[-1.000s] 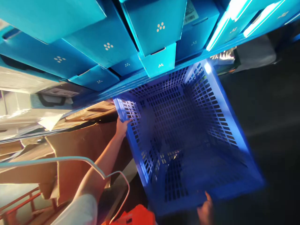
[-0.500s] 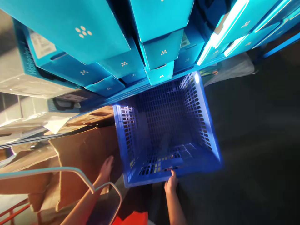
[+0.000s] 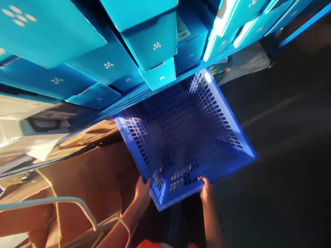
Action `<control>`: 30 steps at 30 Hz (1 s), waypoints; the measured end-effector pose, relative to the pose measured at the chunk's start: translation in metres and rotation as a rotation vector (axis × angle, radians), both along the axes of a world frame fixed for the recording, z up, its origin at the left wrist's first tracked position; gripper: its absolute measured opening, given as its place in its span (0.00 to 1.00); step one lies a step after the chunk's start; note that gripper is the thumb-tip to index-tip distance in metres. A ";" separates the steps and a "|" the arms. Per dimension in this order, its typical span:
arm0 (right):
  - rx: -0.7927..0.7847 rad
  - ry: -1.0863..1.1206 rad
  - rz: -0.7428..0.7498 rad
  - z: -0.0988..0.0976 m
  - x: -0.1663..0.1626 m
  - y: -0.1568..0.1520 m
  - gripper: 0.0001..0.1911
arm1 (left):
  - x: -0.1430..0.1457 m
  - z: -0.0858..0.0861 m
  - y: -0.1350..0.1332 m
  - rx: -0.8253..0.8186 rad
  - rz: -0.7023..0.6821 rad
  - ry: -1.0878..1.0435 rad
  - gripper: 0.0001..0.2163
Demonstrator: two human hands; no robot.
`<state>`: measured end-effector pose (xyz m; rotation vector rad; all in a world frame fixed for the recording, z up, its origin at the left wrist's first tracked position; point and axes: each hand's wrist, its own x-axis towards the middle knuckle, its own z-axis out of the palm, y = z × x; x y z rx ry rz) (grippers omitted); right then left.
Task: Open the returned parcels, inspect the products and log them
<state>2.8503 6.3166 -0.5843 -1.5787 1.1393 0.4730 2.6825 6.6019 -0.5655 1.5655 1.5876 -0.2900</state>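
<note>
An empty blue plastic crate with slotted walls sits on the dark floor below a shelf. My left hand grips the crate's near left corner, fingers curled against its outer wall. My right hand is closed on the crate's near rim, fingers hooked over the edge. Nothing lies inside the crate that I can make out.
Teal cardboard boxes are stacked on a blue shelf just above the crate. Brown cardboard stands at the left. A metal cart handle runs across the lower left. Dark floor spreads to the right.
My left hand left the crate's far left rim and now holds its near left corner. The crate has swung round, its near end now angled toward the left.
</note>
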 end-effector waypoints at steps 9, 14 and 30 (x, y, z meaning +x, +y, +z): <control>0.089 -0.026 0.144 -0.033 0.029 0.080 0.14 | 0.059 -0.013 0.098 0.203 0.031 0.022 0.09; 0.105 -0.011 0.159 -0.017 0.014 0.094 0.10 | 0.055 0.009 0.118 0.124 -0.013 0.014 0.10; 0.168 0.028 0.221 -0.012 0.033 0.135 0.13 | 0.083 0.008 0.165 0.178 -0.073 0.115 0.11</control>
